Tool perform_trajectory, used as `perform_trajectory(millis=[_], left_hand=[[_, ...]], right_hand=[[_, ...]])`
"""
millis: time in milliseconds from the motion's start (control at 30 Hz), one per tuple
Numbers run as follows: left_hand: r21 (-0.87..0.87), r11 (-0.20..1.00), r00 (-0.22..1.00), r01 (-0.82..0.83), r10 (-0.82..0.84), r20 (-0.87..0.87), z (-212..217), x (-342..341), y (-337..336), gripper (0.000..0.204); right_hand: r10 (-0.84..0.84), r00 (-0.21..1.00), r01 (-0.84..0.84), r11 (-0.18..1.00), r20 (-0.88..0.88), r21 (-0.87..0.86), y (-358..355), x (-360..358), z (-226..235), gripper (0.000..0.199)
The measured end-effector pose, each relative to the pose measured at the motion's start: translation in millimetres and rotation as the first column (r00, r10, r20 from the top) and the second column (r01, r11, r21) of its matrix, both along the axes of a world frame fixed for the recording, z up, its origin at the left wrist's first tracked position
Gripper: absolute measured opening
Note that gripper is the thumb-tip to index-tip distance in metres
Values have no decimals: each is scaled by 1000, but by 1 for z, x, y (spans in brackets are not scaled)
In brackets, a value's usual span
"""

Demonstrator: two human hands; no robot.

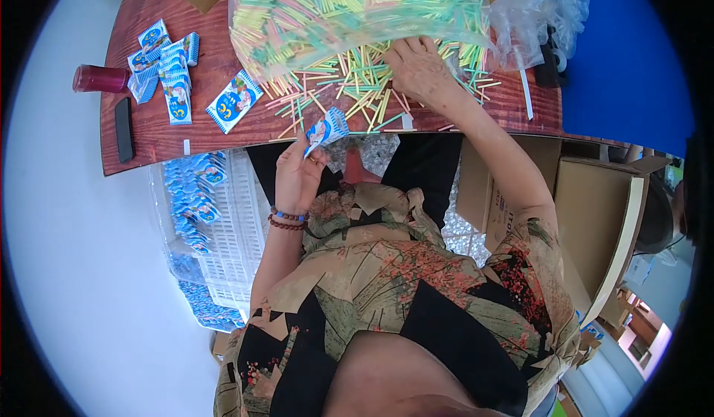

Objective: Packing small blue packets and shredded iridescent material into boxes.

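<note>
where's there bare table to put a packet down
Bare wood lies between the black bar and the lone packet, along the table front edge. Crowded: loose sticks under the right hand.

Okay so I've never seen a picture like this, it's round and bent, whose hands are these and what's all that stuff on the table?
A head-worn fisheye camera looks down at the wearer's own body, which bends the edges. The left hand holds a small blue and white packet at the edge of the wooden table. The right hand rests on loose thin coloured sticks spilling from a clear plastic bag. More packets lie to the left, beside a red bottle and a dark flat bar.
</note>
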State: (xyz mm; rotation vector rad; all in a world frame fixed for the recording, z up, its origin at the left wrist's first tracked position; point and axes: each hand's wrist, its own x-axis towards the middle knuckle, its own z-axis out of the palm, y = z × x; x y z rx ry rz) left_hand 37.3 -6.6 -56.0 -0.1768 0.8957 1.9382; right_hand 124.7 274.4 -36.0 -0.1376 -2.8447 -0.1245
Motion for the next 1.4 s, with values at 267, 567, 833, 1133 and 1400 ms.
perform_trajectory(millis=[267,567,833,1133,1400], left_hand=[[-40,999,1000,-4,5,14,0,1,-1,24],[-24,1000,1000,-1,2,7,-1,2,0,22],[-31,1000,1000,-7,8,25,-3,4,-1,22],[-20,1000,999,4,-4,35,1,6,1,22],[-10,1000,999,7,-6,38,2,7,0,21]], right_hand=[[61,996,-70,986,-68,-148,8,10,-10,25],[-114,978,22,887,-173,-461,7,9,-22,25],[-359,928,-15,237,-102,-971,-13,11,18,15],[-337,924,-84,284,-181,-955,-24,4,-21,13],[-416,887,-214,16,-201,-977,-32,2,0,13]])
